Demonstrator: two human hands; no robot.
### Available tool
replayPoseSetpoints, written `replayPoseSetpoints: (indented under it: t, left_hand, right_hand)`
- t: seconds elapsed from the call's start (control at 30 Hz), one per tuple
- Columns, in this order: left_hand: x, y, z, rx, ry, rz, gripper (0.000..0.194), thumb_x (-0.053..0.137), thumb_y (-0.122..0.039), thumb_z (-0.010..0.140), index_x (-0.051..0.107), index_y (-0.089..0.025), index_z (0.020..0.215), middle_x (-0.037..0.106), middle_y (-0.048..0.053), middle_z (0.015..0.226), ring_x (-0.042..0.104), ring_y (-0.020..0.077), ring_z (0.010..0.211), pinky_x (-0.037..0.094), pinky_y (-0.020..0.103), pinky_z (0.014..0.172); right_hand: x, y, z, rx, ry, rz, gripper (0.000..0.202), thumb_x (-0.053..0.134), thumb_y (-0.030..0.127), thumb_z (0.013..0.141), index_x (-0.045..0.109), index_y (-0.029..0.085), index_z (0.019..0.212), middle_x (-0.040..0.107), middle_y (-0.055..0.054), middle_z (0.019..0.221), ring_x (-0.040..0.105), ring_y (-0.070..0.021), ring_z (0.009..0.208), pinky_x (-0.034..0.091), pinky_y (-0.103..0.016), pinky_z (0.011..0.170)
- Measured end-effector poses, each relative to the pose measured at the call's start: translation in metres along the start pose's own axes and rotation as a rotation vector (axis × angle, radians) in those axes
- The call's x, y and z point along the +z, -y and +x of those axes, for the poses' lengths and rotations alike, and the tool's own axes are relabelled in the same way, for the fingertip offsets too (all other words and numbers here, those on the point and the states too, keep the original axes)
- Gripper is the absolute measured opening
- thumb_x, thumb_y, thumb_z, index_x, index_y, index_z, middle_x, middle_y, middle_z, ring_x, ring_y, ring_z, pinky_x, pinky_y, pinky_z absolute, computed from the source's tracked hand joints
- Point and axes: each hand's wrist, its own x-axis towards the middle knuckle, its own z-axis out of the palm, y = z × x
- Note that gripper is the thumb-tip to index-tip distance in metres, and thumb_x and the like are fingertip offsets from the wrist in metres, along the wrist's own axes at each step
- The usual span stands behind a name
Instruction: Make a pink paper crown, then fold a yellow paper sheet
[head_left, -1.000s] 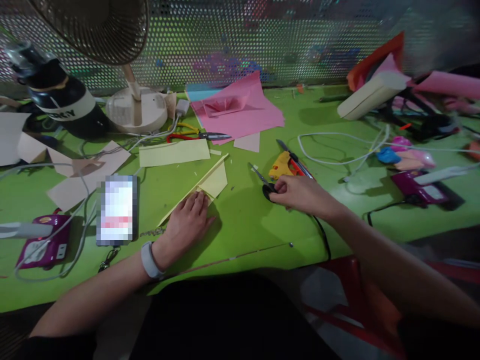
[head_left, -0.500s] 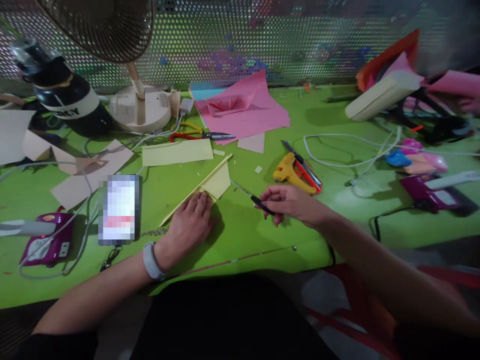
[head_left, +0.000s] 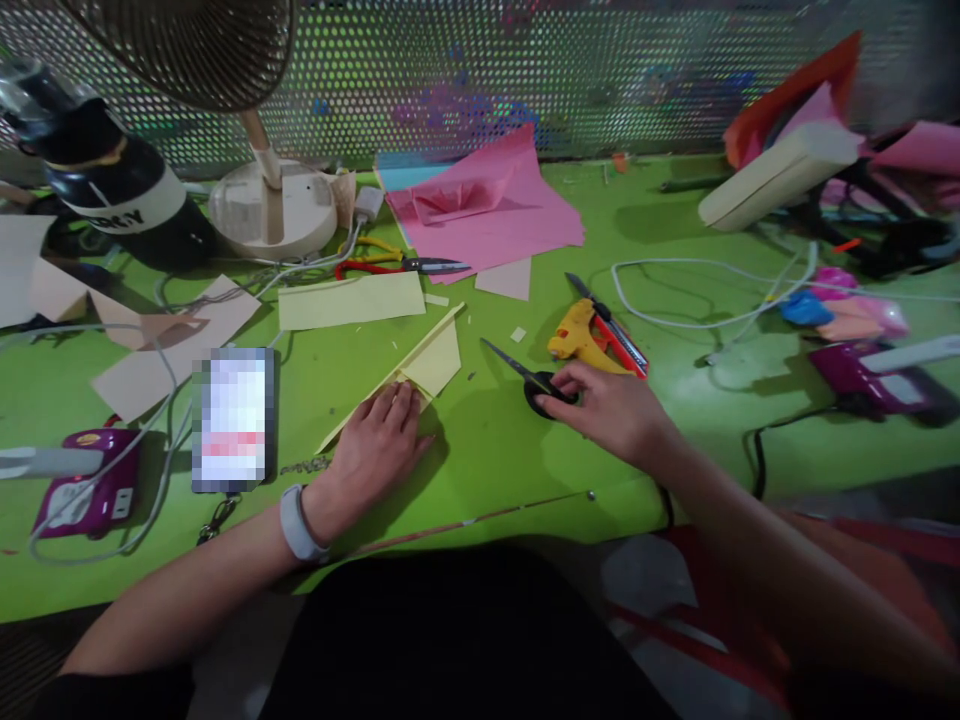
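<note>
My left hand [head_left: 381,440] lies over a folded sheet of pale yellow paper [head_left: 439,358], its fingers stretched flat and pressing the paper to the table. One long edge of that sheet is folded into a narrow strip running diagonally. To the right, my right hand [head_left: 611,410] pinches the black handles of a pair of scissors [head_left: 531,378]. Their blades point up and left, toward the paper but apart from it, low over the table or on it; I cannot tell which. Just beyond my right hand lie a yellow glue gun [head_left: 581,335] and a red utility knife [head_left: 621,345].
A phone [head_left: 234,420] lies on the green table [head_left: 495,470] at left. Behind are a yellow paper strip [head_left: 352,302], red-and-yellow-handled pliers [head_left: 405,266], pink paper [head_left: 525,225], a fan [head_left: 274,215] and a black bottle [head_left: 139,195]. White cable [head_left: 675,322] loops at right.
My right hand has moved slightly right and lowered the scissors; their handles now show, turned toward the table. My left hand stays on the yellow paper. The view has shifted a little.
</note>
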Motion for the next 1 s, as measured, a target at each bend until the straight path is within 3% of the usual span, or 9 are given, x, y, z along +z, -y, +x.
replayPoseSetpoints:
  t: [0.23, 0.37, 0.5, 0.57, 0.67, 0.77, 1.0]
  left_hand:
    - [-0.002, 0.003, 0.001, 0.015, -0.005, 0.007, 0.05, 0.046, -0.039, 0.101, 0.054, -0.003, 0.135, 0.058, 0.023, 0.139, 0.057, 0.0345, 0.126, 0.055, 0.047, 0.096]
    - [-0.007, 0.009, 0.002, 0.011, -0.046, -0.029, 0.043, 0.051, -0.04, 0.098, 0.058, -0.01, 0.13, 0.063, 0.018, 0.129, 0.06, 0.0307, 0.116, 0.054, 0.045, 0.094]
    - [-0.008, 0.014, 0.004, -0.005, -0.095, -0.041, 0.036, 0.052, -0.038, 0.097, 0.062, -0.013, 0.121, 0.066, 0.016, 0.121, 0.062, 0.0298, 0.109, 0.053, 0.045, 0.093]
    - [-0.007, 0.015, 0.004, -0.005, -0.099, -0.037, 0.033, 0.051, -0.036, 0.097, 0.063, -0.013, 0.118, 0.067, 0.015, 0.119, 0.063, 0.0294, 0.106, 0.054, 0.045, 0.09]
    - [-0.007, 0.016, 0.005, 0.012, -0.111, -0.05, 0.032, 0.05, -0.031, 0.098, 0.062, -0.012, 0.121, 0.066, 0.016, 0.124, 0.062, 0.0299, 0.111, 0.054, 0.044, 0.091]
    - [-0.007, 0.017, 0.007, 0.011, -0.112, -0.082, 0.034, 0.05, -0.03, 0.097, 0.06, -0.013, 0.125, 0.063, 0.017, 0.132, 0.06, 0.0308, 0.119, 0.053, 0.045, 0.095]
    - [-0.001, 0.021, 0.012, 0.041, -0.128, -0.107, 0.033, 0.054, -0.03, 0.095, 0.059, -0.013, 0.123, 0.064, 0.017, 0.133, 0.062, 0.0308, 0.121, 0.053, 0.045, 0.094]
  right_hand:
    - [-0.004, -0.006, -0.01, -0.162, -0.025, -0.223, 0.025, 0.061, 0.041, 0.084, 0.07, 0.022, 0.098, 0.076, -0.007, 0.095, 0.069, -0.0265, 0.08, 0.044, -0.032, 0.059]
    - [-0.01, -0.006, -0.012, -0.273, -0.06, -0.286, 0.027, 0.058, 0.038, 0.088, 0.073, 0.021, 0.101, 0.075, -0.009, 0.099, 0.069, -0.0262, 0.083, 0.048, -0.034, 0.065]
    - [-0.006, 0.019, -0.009, -0.268, -0.19, -0.293, 0.032, 0.048, 0.036, 0.098, 0.075, 0.018, 0.101, 0.074, -0.01, 0.102, 0.068, -0.0214, 0.078, 0.047, -0.031, 0.06]
    - [0.002, 0.038, -0.005, -0.423, -0.179, -0.264, 0.032, 0.047, 0.033, 0.099, 0.073, 0.017, 0.108, 0.074, -0.011, 0.107, 0.069, -0.0213, 0.084, 0.049, -0.031, 0.062]
    - [0.019, 0.062, 0.004, -0.703, -0.168, -0.235, 0.03, 0.053, 0.028, 0.097, 0.069, 0.012, 0.116, 0.068, -0.015, 0.122, 0.065, -0.0262, 0.103, 0.054, -0.038, 0.08]
    - [0.033, 0.076, 0.014, -0.844, -0.17, -0.212, 0.034, 0.057, 0.024, 0.094, 0.063, 0.01, 0.124, 0.064, -0.018, 0.129, 0.062, -0.0294, 0.107, 0.051, -0.044, 0.088]
    - [0.044, 0.084, 0.024, -0.876, -0.196, -0.206, 0.022, 0.055, 0.02, 0.094, 0.068, 0.012, 0.109, 0.071, -0.014, 0.11, 0.06, -0.027, 0.097, 0.044, -0.042, 0.087]
